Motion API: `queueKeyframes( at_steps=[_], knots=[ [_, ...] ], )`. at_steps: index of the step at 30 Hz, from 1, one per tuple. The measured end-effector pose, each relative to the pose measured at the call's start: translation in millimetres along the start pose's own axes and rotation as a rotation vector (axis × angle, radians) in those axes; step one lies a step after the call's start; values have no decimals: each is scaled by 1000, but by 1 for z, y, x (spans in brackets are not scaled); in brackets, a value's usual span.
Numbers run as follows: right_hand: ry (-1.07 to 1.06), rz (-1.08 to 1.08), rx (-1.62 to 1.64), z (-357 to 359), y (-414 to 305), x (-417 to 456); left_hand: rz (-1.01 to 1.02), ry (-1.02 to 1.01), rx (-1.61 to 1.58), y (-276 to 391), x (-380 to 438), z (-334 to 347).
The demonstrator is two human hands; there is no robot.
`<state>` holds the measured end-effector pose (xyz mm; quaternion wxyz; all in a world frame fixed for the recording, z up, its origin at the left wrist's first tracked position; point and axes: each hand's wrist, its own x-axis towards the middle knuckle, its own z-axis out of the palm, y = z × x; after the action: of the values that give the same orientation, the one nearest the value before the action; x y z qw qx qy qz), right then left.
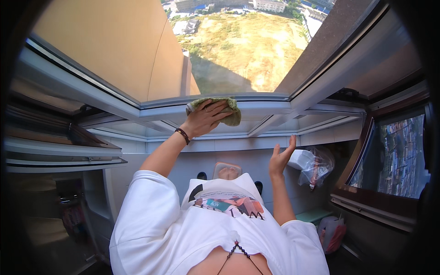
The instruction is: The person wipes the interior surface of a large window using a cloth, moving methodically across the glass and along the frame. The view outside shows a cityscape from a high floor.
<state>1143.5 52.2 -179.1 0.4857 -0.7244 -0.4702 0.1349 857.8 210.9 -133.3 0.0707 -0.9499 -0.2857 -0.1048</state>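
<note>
My left hand (pixel 202 120) lies spread over a green cloth (pixel 232 118), pressing it against the white horizontal rail of the window frame (pixel 264 107). A ring and a dark beaded bracelet (pixel 183 135) are on that hand and wrist. The glass pane (pixel 237 68) rises just above the cloth. My right hand (pixel 282 156) is raised in the air to the right, holding nothing, with the thumb apart from the fingers. It is nearest a white foam-like container (pixel 301 159) on the floor beyond it, beside a clear plastic bag (pixel 318 168).
My bare feet stand on a small stool (pixel 217 169) with an orange rim. Dark slippers (pixel 201 176) lie on the floor. An opened window sash (pixel 395 158) juts in at right, another (pixel 65 151) at left. A plastic container (pixel 331 233) stands at lower right.
</note>
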Motion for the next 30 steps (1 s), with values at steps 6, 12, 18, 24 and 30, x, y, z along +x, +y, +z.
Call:
queueKeyframes(
  at_steps=[6, 12, 18, 24, 30],
  knots=[
    [-88, 68, 52, 17, -6, -1, -361, -49, 80, -45, -126, -5],
    [-140, 66, 87, 29, -3, -2, -946, 68, 37, -47, -164, 8],
    [-180, 52, 131, 33, -7, 5, -1120, 703, -50, -59, -104, 17],
    [-185, 123, 167, 25, -21, 11, -880, 994, 213, -127, -68, -95],
    [-129, 96, 521, 10, -38, 29, -465, 1255, 260, -184, -23, -325]
  ],
)
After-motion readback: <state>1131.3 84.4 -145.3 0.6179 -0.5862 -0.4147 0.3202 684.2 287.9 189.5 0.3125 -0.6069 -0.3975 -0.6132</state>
